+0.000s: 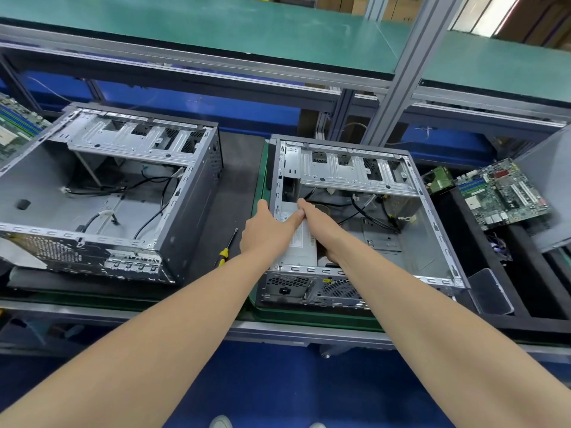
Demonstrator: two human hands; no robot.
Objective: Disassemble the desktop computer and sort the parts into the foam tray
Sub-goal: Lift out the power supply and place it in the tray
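The silver box-shaped power supply (301, 242) sits in the near-left corner of the open grey metal computer case (429, 223). It is gripped down its right side by the right hand (321, 233); the left hand (265, 230) is laid flat across its top. Cables should be freed before lifting.

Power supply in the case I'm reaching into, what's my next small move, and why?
Probably ease the power supply up and out. The right hand grips its inner side, the left hand rests on its top, and black cables lie just beyond it, so lift slowly.
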